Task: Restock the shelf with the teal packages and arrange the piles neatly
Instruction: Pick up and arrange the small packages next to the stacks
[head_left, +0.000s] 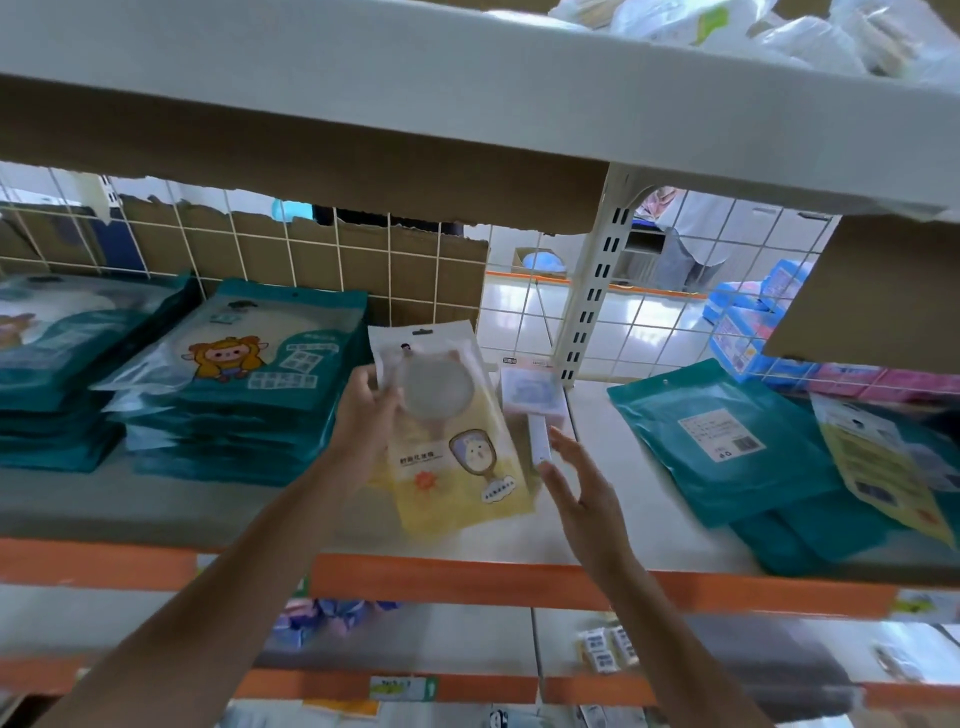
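Teal packages in two stacks at left of shelf; loose teal pile at right. Left hand grips yellow mirror pouch by side edge, mid-shelf. Right hand spread open, fingertips against white boxed mirror. Bare shelf strip between boxed mirror and right pile.

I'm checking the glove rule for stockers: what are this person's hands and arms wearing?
Nothing that shows. The left hand and the right hand are bare, with no gloves, rings or wristbands visible. The left forearm and right forearm are bare too, with no sleeve, watch or bracelet up to the picture's lower edge.
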